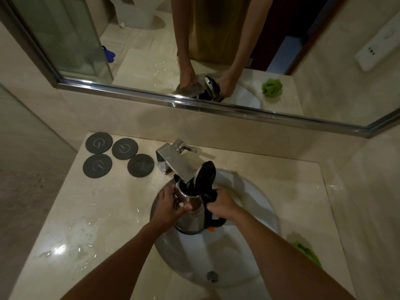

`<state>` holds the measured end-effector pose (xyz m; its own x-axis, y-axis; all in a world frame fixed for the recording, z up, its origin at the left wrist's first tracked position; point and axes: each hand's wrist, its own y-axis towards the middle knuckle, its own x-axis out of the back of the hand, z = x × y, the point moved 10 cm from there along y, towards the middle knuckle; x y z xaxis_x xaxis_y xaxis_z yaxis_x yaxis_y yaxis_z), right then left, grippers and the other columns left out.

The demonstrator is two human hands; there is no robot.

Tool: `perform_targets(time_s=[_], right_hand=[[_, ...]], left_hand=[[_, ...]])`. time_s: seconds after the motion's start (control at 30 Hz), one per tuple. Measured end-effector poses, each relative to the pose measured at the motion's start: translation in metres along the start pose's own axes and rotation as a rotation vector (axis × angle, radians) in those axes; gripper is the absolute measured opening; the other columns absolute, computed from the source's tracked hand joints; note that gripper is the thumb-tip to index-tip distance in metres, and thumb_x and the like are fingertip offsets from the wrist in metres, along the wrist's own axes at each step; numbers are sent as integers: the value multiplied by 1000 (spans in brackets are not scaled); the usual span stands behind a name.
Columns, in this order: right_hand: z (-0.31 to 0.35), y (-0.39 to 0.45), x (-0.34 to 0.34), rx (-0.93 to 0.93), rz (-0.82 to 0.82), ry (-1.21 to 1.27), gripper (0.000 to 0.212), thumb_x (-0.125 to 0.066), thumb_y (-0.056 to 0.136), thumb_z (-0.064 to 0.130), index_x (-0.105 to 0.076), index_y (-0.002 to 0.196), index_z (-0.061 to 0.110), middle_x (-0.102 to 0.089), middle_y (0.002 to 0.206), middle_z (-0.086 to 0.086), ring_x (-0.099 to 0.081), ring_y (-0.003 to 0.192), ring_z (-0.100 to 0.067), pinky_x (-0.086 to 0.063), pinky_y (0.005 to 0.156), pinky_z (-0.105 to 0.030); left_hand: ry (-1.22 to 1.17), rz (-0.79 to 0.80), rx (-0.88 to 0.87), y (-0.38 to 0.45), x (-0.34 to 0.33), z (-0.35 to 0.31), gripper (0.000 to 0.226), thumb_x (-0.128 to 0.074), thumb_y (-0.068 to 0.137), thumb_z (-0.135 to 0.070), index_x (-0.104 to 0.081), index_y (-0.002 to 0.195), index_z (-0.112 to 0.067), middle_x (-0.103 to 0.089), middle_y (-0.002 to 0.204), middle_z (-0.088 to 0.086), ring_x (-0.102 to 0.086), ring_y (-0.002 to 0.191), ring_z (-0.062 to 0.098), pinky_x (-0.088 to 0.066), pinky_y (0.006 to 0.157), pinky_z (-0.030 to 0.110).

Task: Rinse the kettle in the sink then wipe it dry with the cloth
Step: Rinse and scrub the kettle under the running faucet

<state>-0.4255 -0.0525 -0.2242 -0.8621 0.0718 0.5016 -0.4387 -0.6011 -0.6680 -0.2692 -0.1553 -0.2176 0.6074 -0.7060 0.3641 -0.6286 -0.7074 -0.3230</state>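
A steel kettle (191,215) with a black handle and its black lid (205,173) flipped open hangs over the white sink (244,195), its mouth right under the chrome tap spout (175,163). My right hand (220,205) grips the black handle. My left hand (170,204) holds the kettle's steel body from the left, thumb across the front. A green cloth (306,252) lies on the counter to the right of the sink, partly hidden by my right forearm. I cannot tell whether water is running.
Several dark round coasters (119,158) lie on the beige counter (97,213) at the back left. Water puddles (71,241) shine on the counter left of the sink. The drain (212,276) is near the front. A mirror (194,50) fills the wall behind.
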Motion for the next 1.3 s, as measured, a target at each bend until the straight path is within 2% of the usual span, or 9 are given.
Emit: perform_targets(time_s=[0.17,0.33,0.53,0.67,0.87,1.03,1.13,1.2,1.3], right_hand=[[2,-6,1,3,-15,23,22,-60,74,5,-55,67,24,-62,72,-1,-64,73,-20,-48,61,-29],[2,-10,1,-11,-4,23,18,-60,75,4,-58,72,22,-63,75,-3,-65,73,-20,-48,59,-28],[3,-13,1,-21,1,14,17,-62,74,5,-58,77,21,-64,79,-5,-66,75,-23,-50,59,-30],[3,-15,0,-26,2,4,18,-62,74,4,-57,74,21,-62,74,-4,-64,70,-21,-49,58,-30],[7,-13,2,-43,10,-8,9,-62,73,6,-59,73,15,-62,72,-6,-63,67,-22,-49,58,-31],[12,-9,4,-47,18,-34,15,-62,68,9,-64,82,7,-64,75,-12,-65,68,-26,-51,59,-35],[14,-12,6,-46,7,-37,7,-61,71,6,-60,74,11,-61,68,-9,-61,59,-22,-48,52,-30],[13,-13,5,-48,6,-31,11,-61,72,5,-58,70,15,-60,66,-7,-59,58,-20,-46,53,-29],[13,-14,5,-53,7,-40,13,-61,73,5,-56,71,17,-60,68,-6,-59,60,-20,-46,53,-28]], left_hand=[[37,11,-15,4,1,-4,80,-82,70,-30,-36,134,-17,-31,120,-6,-34,115,11,-40,96,27],[82,27,-23,5,1,-5,70,-80,72,-31,-39,127,-21,-31,118,-6,-33,117,13,-38,99,28],[121,48,4,5,0,1,77,-80,70,-37,-38,131,-15,-34,118,-5,-38,117,16,-42,100,36],[99,52,29,2,-2,5,80,-80,71,-36,-36,134,-15,-37,125,1,-39,112,10,-39,91,21],[39,56,68,3,-3,7,75,-79,74,-27,-35,132,-14,-37,134,9,-41,107,8,-37,83,11],[21,44,78,4,-1,8,77,-79,74,-29,-34,134,-14,-37,137,10,-39,110,9,-37,88,17],[17,46,75,4,0,6,77,-79,74,-26,-34,135,-12,-38,134,9,-41,108,8,-36,84,13],[30,46,70,4,0,6,75,-79,73,-29,-36,132,-13,-39,129,6,-43,110,11,-37,85,15],[17,60,97,4,-1,9,72,-79,74,-25,-37,130,-12,-37,125,3,-42,108,10,-36,76,4]])
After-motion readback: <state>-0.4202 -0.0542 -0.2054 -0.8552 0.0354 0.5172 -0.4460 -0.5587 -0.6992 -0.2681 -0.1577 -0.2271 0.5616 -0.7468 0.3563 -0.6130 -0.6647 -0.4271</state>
